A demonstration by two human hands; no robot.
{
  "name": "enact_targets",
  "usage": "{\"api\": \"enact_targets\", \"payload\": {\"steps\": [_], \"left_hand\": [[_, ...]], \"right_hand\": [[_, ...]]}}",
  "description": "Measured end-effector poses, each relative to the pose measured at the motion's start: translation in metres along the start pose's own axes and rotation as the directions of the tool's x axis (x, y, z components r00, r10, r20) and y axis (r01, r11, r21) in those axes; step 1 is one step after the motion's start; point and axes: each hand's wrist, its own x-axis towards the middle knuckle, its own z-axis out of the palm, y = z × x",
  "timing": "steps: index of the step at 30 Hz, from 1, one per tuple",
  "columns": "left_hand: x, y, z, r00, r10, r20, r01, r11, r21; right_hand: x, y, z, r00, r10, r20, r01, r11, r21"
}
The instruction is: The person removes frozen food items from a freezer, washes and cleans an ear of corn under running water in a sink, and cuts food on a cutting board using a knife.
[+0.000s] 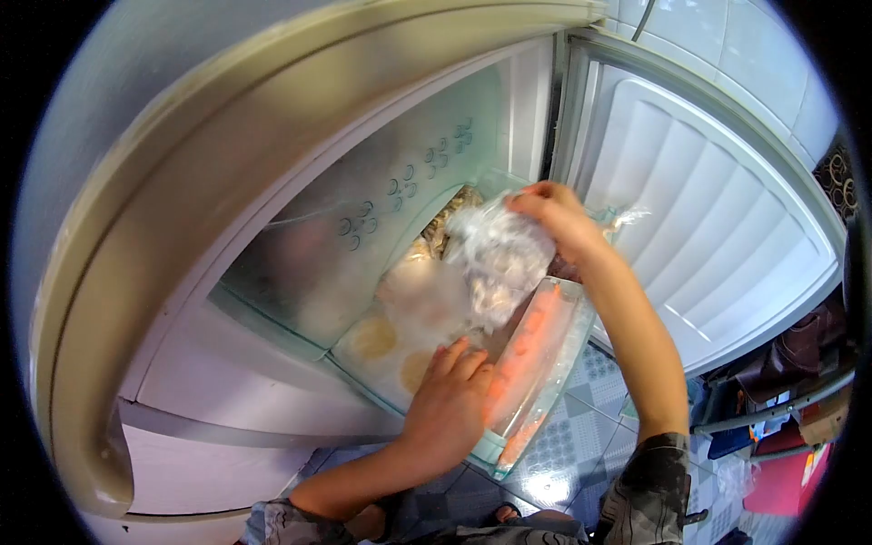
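A clear freezer drawer (363,381) is pulled out of an open freezer and filled with bagged food. My right hand (561,221) is closed on the top of a crumpled clear plastic bag (500,250) with pale pieces inside, at the drawer's far right. My left hand (450,397) rests with fingers stretched out over the near part of the drawer. Beside its fingertips is a long clear package of orange food (527,341) along the right side. Frosty bags with round pale pieces (374,336) lie left of it. Mist blurs the middle of the drawer.
The freezer door (699,218) stands swung out on the right. A second drawer front (363,209) with printed circles is above, left. Below are patterned floor tiles (554,445). A pink item (786,472) and other belongings sit at the lower right.
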Motion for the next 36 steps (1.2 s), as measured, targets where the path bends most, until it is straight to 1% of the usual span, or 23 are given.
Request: {"api": "enact_targets", "payload": {"steps": [2, 3, 5, 6, 7, 8, 9, 11, 13, 14, 15, 16, 18, 19, 21, 23, 25, 27, 29, 30, 33, 35, 36], "left_hand": [[0.001, -0.002, 0.0, 1.0, 0.025, 0.003, -0.025, 0.999, 0.027], [0.002, -0.003, 0.001, 1.0, 0.015, 0.01, -0.016, 1.0, 0.007], [0.001, -0.001, 0.001, 1.0, 0.013, 0.026, -0.013, 1.0, -0.017], [0.0, 0.001, -0.001, 1.0, -0.025, 0.003, 0.025, 0.999, -0.045], [0.0, 0.004, -0.002, 0.998, -0.066, -0.02, 0.065, 0.995, -0.074], [0.0, 0.007, -0.004, 0.998, -0.06, -0.018, 0.058, 0.995, -0.076], [0.0, 0.009, -0.006, 0.995, -0.074, -0.067, 0.073, 0.997, -0.011], [0.0, 0.013, -0.007, 0.99, -0.085, -0.112, 0.091, 0.995, 0.049], [0.004, 0.016, -0.008, 0.964, -0.158, -0.216, 0.133, 0.983, -0.126], [0.006, 0.015, -0.01, 0.965, -0.149, -0.217, 0.125, 0.985, -0.122], [0.008, 0.013, -0.013, 0.989, 0.01, -0.15, -0.025, 0.995, -0.1], [0.009, 0.011, -0.015, 0.983, 0.168, -0.077, -0.175, 0.981, -0.088], [0.006, 0.018, -0.02, 0.987, 0.158, -0.01, -0.158, 0.985, -0.07], [0.004, 0.021, -0.022, 0.989, 0.142, 0.053, -0.139, 0.989, -0.051], [0.004, 0.017, -0.023, 0.987, 0.152, 0.046, -0.15, 0.988, -0.05], [0.006, 0.017, -0.025, 0.984, 0.173, 0.035, -0.172, 0.984, -0.041], [0.005, 0.02, -0.024, 0.985, 0.172, 0.024, -0.172, 0.985, 0.001], [0.004, 0.02, -0.017, 0.984, 0.179, 0.001, -0.179, 0.984, -0.022], [0.005, 0.022, -0.016, 0.983, 0.185, -0.018, -0.186, 0.982, -0.042], [0.006, 0.024, -0.017, 0.978, 0.203, -0.045, -0.205, 0.978, -0.045], [0.003, 0.031, -0.026, 0.968, 0.235, -0.086, -0.238, 0.971, -0.031], [0.002, 0.043, -0.032, 0.965, 0.245, -0.096, -0.248, 0.969, -0.014], [0.001, 0.049, -0.032, 0.965, 0.243, -0.093, -0.247, 0.969, -0.025]], "right_hand": [[-0.005, 0.005, 0.014, 0.909, 0.214, 0.357, -0.226, 0.974, -0.01], [-0.013, -0.005, 0.019, 0.871, 0.331, 0.363, -0.294, 0.943, -0.155], [-0.008, -0.003, 0.02, 0.794, 0.437, 0.422, -0.297, 0.885, -0.357], [-0.009, 0.001, 0.025, 0.797, 0.439, 0.414, -0.303, 0.884, -0.355], [-0.01, 0.008, 0.032, 0.855, 0.328, 0.402, 0.074, 0.69, -0.72], [-0.011, 0.015, 0.038, 0.868, 0.214, 0.447, 0.392, 0.257, -0.883], [-0.011, 0.024, 0.041, 0.871, 0.215, 0.442, 0.387, 0.257, -0.886], [-0.012, 0.04, 0.045, 0.877, -0.093, 0.471, 0.48, 0.186, -0.857], [-0.024, 0.007, 0.037, 0.915, -0.031, 0.402, 0.399, 0.21, -0.892], [-0.026, -0.004, 0.028, 0.928, -0.12, 0.354, 0.374, 0.308, -0.875], [-0.029, -0.013, 0.019, 0.934, -0.205, 0.294, 0.354, 0.404, -0.844], [-0.034, -0.02, 0.007, 0.922, -0.365, 0.133, 0.334, 0.57, -0.751], [-0.05, -0.017, -0.025, 0.816, -0.534, -0.222, 0.398, 0.797, -0.455], [-0.063, -0.01, -0.042, 0.739, -0.548, -0.392, 0.472, 0.836, -0.28], [-0.098, 0.027, -0.063, 0.685, -0.307, -0.66, 0.459, 0.886, 0.063], [-0.123, 0.087, -0.061, 0.625, -0.308, -0.717, 0.309, 0.941, -0.135], [-0.161, 0.138, -0.042, 0.834, -0.034, -0.551, -0.001, 0.998, -0.063], [-0.198, 0.141, -0.015, 0.925, 0.271, -0.268, -0.201, 0.944, 0.264], [-0.206, 0.175, 0.006, 0.95, 0.311, -0.023, -0.26, 0.833, 0.489], [-0.207, 0.17, 0.01, 0.951, 0.308, -0.03, -0.254, 0.831, 0.496], [-0.207, 0.156, 0.014, 0.967, 0.242, -0.076, -0.178, 0.86, 0.477], [-0.205, 0.159, 0.011, 0.983, 0.183, 0.023, -0.182, 0.937, 0.298], [-0.205, 0.149, 0.013, 0.984, 0.18, 0.007, -0.174, 0.94, 0.295]]}}
